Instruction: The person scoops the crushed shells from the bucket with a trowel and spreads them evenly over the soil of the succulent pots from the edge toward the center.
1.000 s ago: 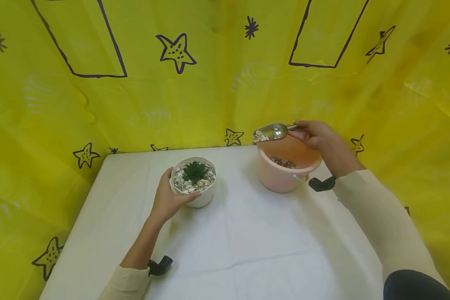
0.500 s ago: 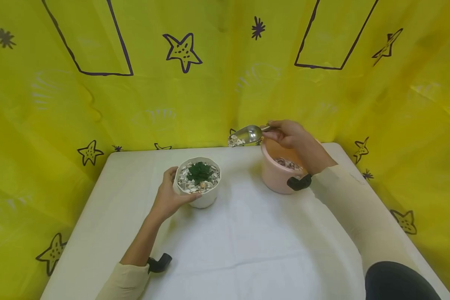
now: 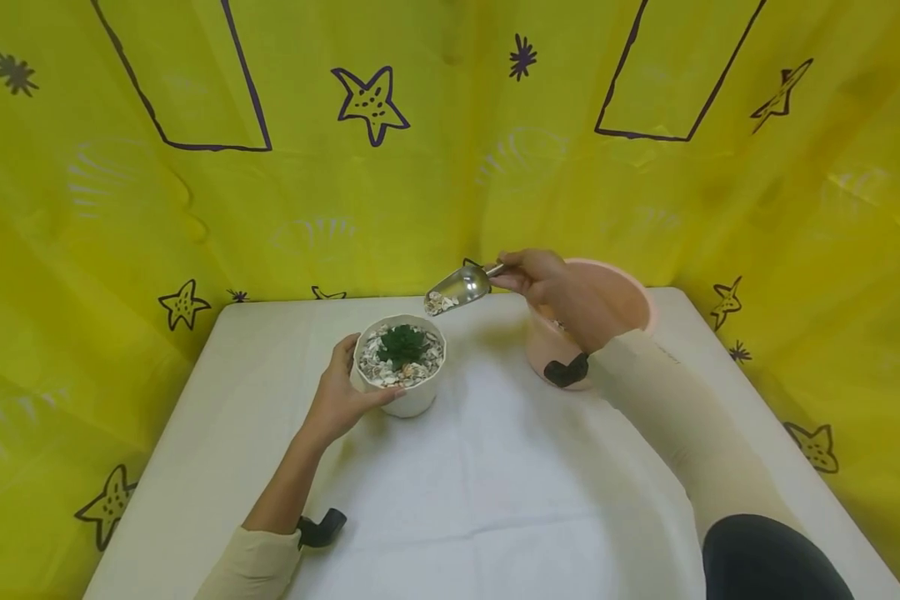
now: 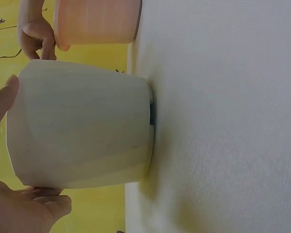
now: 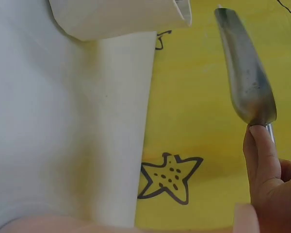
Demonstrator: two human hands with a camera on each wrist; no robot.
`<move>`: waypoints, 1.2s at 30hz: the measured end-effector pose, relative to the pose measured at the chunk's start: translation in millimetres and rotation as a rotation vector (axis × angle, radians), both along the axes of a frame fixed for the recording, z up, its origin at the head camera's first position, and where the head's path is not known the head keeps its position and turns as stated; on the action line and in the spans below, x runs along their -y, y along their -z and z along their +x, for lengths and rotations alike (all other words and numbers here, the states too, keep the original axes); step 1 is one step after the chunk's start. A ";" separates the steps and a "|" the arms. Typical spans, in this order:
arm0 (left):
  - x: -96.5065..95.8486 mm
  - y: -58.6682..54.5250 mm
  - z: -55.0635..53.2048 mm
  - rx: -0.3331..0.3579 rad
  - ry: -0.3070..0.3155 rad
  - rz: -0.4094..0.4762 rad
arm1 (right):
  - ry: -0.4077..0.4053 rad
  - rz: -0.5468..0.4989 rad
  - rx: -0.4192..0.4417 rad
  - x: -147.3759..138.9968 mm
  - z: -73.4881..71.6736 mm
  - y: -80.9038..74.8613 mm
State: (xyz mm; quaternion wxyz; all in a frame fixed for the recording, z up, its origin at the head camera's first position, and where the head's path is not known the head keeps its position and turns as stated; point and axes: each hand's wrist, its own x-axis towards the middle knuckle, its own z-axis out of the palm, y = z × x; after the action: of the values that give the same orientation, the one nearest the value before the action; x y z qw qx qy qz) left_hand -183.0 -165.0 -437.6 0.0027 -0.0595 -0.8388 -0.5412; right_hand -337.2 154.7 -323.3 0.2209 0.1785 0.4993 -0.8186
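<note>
A white flower pot (image 3: pixel 412 402) stands on the table, holding a green succulent (image 3: pixel 402 345) amid pale stone chips (image 3: pixel 375 363). My left hand (image 3: pixel 342 397) grips its rim from the left, thumb along the near side and fingers around the far left. In the right wrist view a metal scoop (image 5: pixel 247 73) is held by its handle in my right hand (image 5: pixel 269 179). Seen from the head, the scoop carries several pale chips (image 3: pixel 440 303) at its tip, just above and right of the pot's far rim, apart from it. Below my right forearm stands a pink bucket (image 3: pixel 633 293).
The white-covered table (image 3: pixel 457 500) bears the pot and the bucket. A yellow curtain (image 3: pixel 435 200) with drawn starfish hangs close behind the table's back edge and at both sides. My right sleeve (image 3: pixel 675 408) crosses in front of the bucket.
My right hand has carried the loaded scoop leftward from above the bucket to near the pot, a little lower now. The left hand keeps its hold on the pot; the head view has shifted slightly.
</note>
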 end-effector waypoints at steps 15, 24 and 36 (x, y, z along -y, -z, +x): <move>-2.1 0.7 -0.3 0.008 0.000 0.010 | -0.005 0.100 -0.035 21.9 2.4 3.2; -2.9 0.4 0.4 0.024 -0.010 0.008 | 0.018 0.167 -0.068 29.9 5.4 1.4; -1.0 0.8 1.9 0.015 -0.008 0.019 | 0.003 0.198 -0.120 36.4 6.1 -2.2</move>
State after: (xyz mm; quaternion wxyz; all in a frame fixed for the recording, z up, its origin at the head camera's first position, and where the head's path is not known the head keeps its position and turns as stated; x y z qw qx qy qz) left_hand -181.1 -164.0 -438.4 -0.0011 -0.0520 -0.8337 -0.5497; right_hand -331.0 118.3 -321.1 0.1708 0.1506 0.5897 -0.7749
